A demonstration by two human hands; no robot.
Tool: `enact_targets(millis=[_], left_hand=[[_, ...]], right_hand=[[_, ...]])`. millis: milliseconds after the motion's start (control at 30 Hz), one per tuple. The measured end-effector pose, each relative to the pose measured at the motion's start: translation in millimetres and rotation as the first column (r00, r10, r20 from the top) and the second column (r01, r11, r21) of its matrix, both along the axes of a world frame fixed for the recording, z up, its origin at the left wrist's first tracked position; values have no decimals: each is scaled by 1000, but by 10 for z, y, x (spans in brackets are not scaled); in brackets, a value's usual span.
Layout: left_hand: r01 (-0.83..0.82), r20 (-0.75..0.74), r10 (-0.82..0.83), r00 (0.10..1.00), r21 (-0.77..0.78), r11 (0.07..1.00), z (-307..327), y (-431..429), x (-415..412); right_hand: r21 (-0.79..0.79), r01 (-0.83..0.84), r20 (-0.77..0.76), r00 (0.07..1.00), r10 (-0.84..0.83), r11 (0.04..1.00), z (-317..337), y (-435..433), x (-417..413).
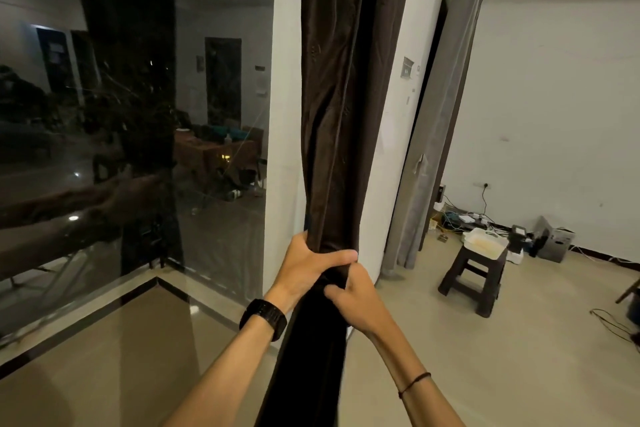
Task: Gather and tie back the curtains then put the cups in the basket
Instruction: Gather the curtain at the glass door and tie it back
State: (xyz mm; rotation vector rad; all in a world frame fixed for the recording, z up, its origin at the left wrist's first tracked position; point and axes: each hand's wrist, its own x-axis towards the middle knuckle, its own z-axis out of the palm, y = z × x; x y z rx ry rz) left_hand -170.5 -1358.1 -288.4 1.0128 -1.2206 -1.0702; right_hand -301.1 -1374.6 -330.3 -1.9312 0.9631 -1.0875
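Observation:
A dark brown curtain (332,97) hangs gathered into a narrow bundle against a white pillar, right of the big window. My left hand (304,263), with a black watch on the wrist, grips the bundle at about waist height, thumb across its front. Just below it, my right hand (356,298) pinches a fold or strip of the same dark fabric against the bundle. Whether that strip is a tie-back I cannot tell. No cups or basket are in view.
A dark glass window (138,114) fills the left side and reflects the room. A grey curtain (440,135) hangs by a doorway on the right. A brown stool (474,277) bearing a white tray stands on the tiled floor, with cables and boxes (554,243) along the far wall.

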Motion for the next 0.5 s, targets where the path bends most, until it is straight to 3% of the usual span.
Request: enact_targets(millis=[100, 167, 233, 300, 333, 400, 500], left_hand=[[-94, -42, 95, 995, 16, 995, -2, -61, -23], [-164, -47, 165, 985, 16, 986, -19, -91, -35], [-207, -34, 208, 978, 15, 978, 0, -104, -20], [-183, -29, 184, 983, 40, 982, 8, -125, 5], [-170, -15, 171, 985, 61, 984, 4, -136, 27], [-149, 8, 149, 989, 74, 986, -7, -140, 59], [-120, 31, 118, 993, 72, 990, -7, -156, 77]], right_hand=[[114, -230, -45, 971, 236, 967, 175, -39, -143], [167, -361, 10, 931, 364, 918, 288, -125, -303], [149, -308, 205, 939, 276, 939, 330, -296, -422], [182, -87, 410, 912, 5, 979, 332, -482, -459], [220, 15, 440, 891, -113, 975, 336, -543, -452], [299, 40, 337, 930, -145, 954, 352, -606, -378], [387, -179, 204, 973, 106, 905, 344, -623, -265]])
